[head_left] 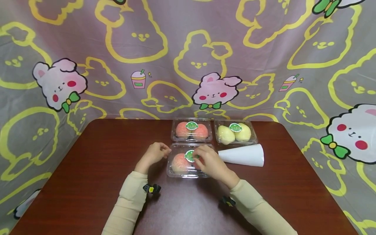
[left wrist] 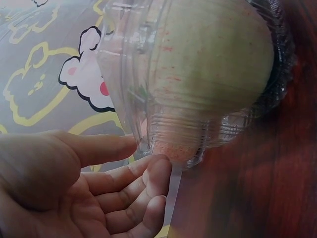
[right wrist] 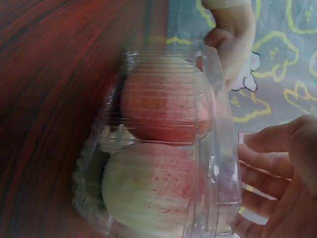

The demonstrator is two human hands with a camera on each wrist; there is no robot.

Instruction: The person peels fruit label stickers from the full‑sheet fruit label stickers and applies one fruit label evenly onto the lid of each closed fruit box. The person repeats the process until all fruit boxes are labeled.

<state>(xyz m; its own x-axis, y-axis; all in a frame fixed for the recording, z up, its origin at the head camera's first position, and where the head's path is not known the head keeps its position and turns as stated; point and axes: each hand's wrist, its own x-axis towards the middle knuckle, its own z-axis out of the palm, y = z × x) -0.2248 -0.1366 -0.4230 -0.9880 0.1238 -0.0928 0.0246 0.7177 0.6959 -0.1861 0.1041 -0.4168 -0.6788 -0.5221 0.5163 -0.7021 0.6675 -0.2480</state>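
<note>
A clear plastic box (head_left: pixel 173 171) with two peaches (right wrist: pixel 158 99) stands in front of the person, its lid down. A round green-and-white label (head_left: pixel 188 155) lies on the lid. Over the lid's right half is my right hand (head_left: pixel 210 160), its bent fingertips at the label; the right wrist view has its fingers loosely curved beside the lid. My left hand (head_left: pixel 154 154) is at the box's left edge, with thumb and fingers apart. In the left wrist view its fingertips come right up to the lid's edge.
Behind are a second box of peaches (head_left: pixel 200 131) and a box of pale yellow fruits (head_left: pixel 243 132), each labelled. A white cone-shaped roll (head_left: pixel 246 156) lies to the right of the front box. Patterned cloth (head_left: pixel 164 39) hangs round the brown table (head_left: pixel 97 169).
</note>
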